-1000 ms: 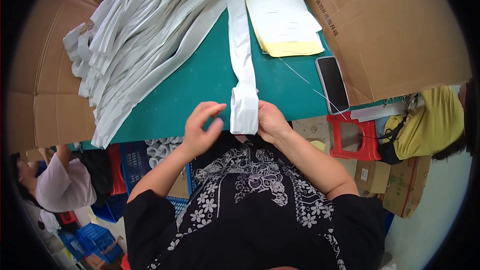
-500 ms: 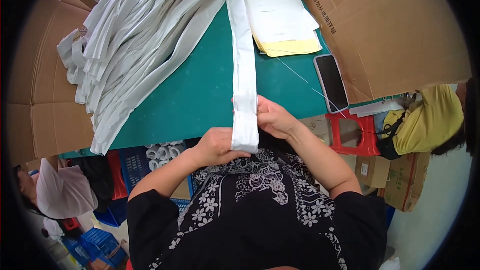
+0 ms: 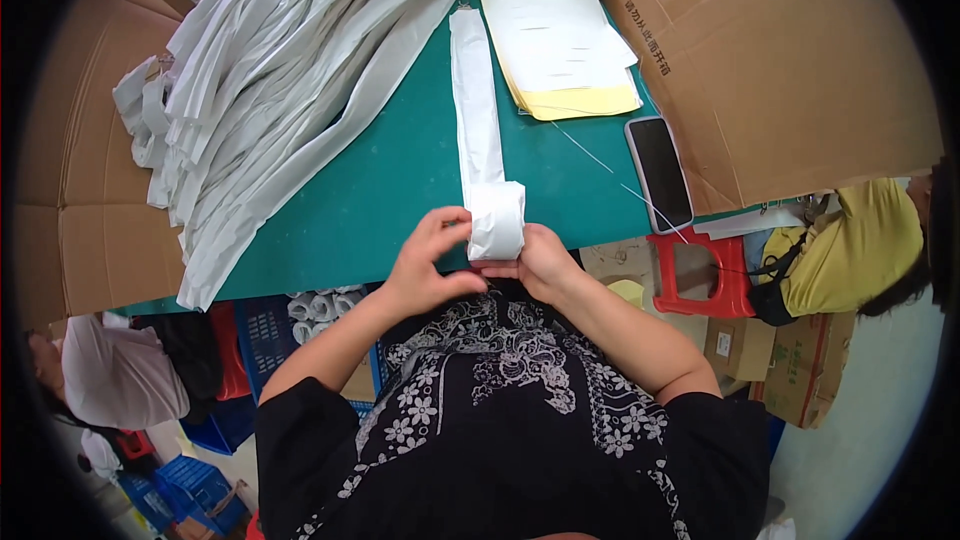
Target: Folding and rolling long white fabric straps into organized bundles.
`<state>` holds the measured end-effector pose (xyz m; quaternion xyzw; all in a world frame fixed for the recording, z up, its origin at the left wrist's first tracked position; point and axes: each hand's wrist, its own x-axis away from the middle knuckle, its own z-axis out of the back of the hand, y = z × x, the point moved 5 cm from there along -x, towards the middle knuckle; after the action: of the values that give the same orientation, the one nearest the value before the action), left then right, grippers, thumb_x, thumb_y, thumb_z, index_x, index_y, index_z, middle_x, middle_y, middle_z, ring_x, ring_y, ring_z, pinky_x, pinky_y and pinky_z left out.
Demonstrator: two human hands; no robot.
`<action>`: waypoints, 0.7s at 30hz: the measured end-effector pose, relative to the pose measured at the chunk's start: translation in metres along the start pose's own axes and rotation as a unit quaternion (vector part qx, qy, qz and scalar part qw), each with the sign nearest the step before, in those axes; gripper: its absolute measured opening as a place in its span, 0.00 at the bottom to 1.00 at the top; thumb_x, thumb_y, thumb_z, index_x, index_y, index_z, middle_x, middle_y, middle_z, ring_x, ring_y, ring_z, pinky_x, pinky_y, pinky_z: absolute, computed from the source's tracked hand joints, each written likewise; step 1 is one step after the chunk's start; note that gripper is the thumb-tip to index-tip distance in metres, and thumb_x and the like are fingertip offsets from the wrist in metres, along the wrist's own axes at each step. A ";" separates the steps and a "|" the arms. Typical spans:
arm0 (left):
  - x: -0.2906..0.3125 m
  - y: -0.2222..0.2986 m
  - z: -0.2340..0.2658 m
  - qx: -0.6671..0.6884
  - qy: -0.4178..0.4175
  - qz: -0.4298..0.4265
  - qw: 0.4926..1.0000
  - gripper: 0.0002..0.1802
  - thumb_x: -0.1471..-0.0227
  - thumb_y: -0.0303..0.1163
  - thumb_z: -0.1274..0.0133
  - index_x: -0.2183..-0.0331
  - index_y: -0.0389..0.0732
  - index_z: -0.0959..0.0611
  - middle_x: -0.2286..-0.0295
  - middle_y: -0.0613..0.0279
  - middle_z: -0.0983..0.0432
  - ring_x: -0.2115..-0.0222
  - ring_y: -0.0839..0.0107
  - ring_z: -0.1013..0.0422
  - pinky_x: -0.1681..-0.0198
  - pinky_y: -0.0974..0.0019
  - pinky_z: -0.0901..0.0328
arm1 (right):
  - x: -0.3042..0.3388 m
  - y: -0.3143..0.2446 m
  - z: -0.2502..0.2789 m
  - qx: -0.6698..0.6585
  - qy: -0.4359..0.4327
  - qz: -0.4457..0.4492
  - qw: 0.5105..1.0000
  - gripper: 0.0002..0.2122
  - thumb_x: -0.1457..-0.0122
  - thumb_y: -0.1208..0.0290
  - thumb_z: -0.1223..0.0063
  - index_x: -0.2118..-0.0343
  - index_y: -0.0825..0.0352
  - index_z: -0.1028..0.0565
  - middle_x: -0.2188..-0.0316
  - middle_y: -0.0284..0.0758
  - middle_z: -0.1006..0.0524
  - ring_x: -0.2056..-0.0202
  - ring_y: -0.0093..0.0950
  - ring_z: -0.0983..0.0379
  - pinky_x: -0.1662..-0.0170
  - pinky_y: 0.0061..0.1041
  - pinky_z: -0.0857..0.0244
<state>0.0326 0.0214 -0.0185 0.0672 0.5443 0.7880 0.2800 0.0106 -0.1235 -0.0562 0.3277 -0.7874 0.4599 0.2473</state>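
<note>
A long white strip (image 3: 478, 105), fabric or film, stretches away over the green table, its near end wound into a flat, wide roll (image 3: 498, 222) at the table's front edge. My right hand (image 3: 545, 262) grips this roll from the right, with fingers passing underneath it. On the roll's left side, my left hand (image 3: 425, 265) has its fingers and thumb apart; the fingertips are at the roll's edge, and whether they touch it I cannot tell. A large heap of similar white strips (image 3: 300, 70) covers the table's far left.
Papers with a yellow bottom edge (image 3: 560, 35) and a phone (image 3: 660, 175) lie right on the table (image 3: 370, 205). Cardboard flanks both sides (image 3: 790, 70). Below are a blue crate (image 3: 268, 340) with white rolls (image 3: 315, 312) and a red stool (image 3: 703, 275). One person sits on each side.
The near end has been turned over into a thicker roll, drawing the strip's far end nearer. My left hand has come off the roll's lower edge and spread; my right has moved beneath it.
</note>
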 end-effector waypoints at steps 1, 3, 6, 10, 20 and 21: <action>0.002 0.015 -0.005 -0.097 0.008 -0.082 0.992 0.30 0.67 0.36 0.35 0.58 0.39 0.25 0.60 0.56 0.30 0.57 0.57 0.34 0.53 0.60 0.39 | 0.001 0.002 0.000 -0.001 0.003 0.000 1.000 0.15 0.37 0.63 0.69 0.58 0.67 0.31 0.65 0.38 0.25 0.69 0.29 0.25 0.65 0.28 0.29; 0.004 0.015 -0.011 -0.094 0.044 -0.099 0.990 0.23 0.65 0.32 0.36 0.63 0.37 0.22 0.60 0.56 0.29 0.56 0.52 0.35 0.53 0.57 0.40 | 0.004 0.009 -0.003 -0.053 -0.020 -0.020 0.998 0.15 0.37 0.64 0.69 0.55 0.67 0.32 0.63 0.37 0.26 0.67 0.29 0.26 0.63 0.29 0.29; 0.009 0.019 -0.013 -0.079 0.051 -0.141 0.985 0.12 0.63 0.26 0.39 0.70 0.35 0.19 0.62 0.54 0.27 0.56 0.52 0.33 0.54 0.58 0.38 | 0.000 0.012 0.000 -0.112 -0.086 -0.029 0.990 0.17 0.37 0.62 0.67 0.52 0.66 0.35 0.62 0.35 0.27 0.63 0.28 0.27 0.58 0.29 0.31; 0.019 0.039 -0.018 0.008 0.032 -0.139 0.990 0.11 0.63 0.25 0.40 0.71 0.35 0.19 0.69 0.54 0.24 0.63 0.57 0.28 0.60 0.63 0.34 | -0.003 -0.014 -0.004 -0.160 -0.225 0.035 0.961 0.22 0.42 0.67 0.55 0.46 0.65 0.41 0.56 0.35 0.30 0.56 0.28 0.31 0.52 0.29 0.35; 0.025 0.030 -0.009 0.078 0.019 0.155 0.985 0.12 0.51 0.34 0.46 0.75 0.34 0.19 0.82 0.63 0.25 0.85 0.79 0.33 0.82 0.72 0.40 | 0.007 -0.045 -0.012 0.178 -0.227 0.235 0.928 0.24 0.50 0.82 0.49 0.48 0.68 0.38 0.51 0.35 0.31 0.52 0.26 0.33 0.48 0.27 0.40; 0.023 0.027 -0.008 0.137 0.021 0.198 0.970 0.13 0.50 0.35 0.46 0.74 0.33 0.19 0.81 0.65 0.24 0.84 0.81 0.32 0.81 0.73 0.39 | 0.011 -0.048 -0.014 0.238 -0.219 0.259 0.910 0.21 0.49 0.82 0.50 0.50 0.68 0.34 0.52 0.35 0.30 0.52 0.26 0.33 0.49 0.27 0.39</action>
<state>-0.0005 0.0197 -0.0020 0.1949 0.6283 0.7472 0.0950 0.0402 -0.1311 -0.0153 0.2539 -0.7460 0.5984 -0.1450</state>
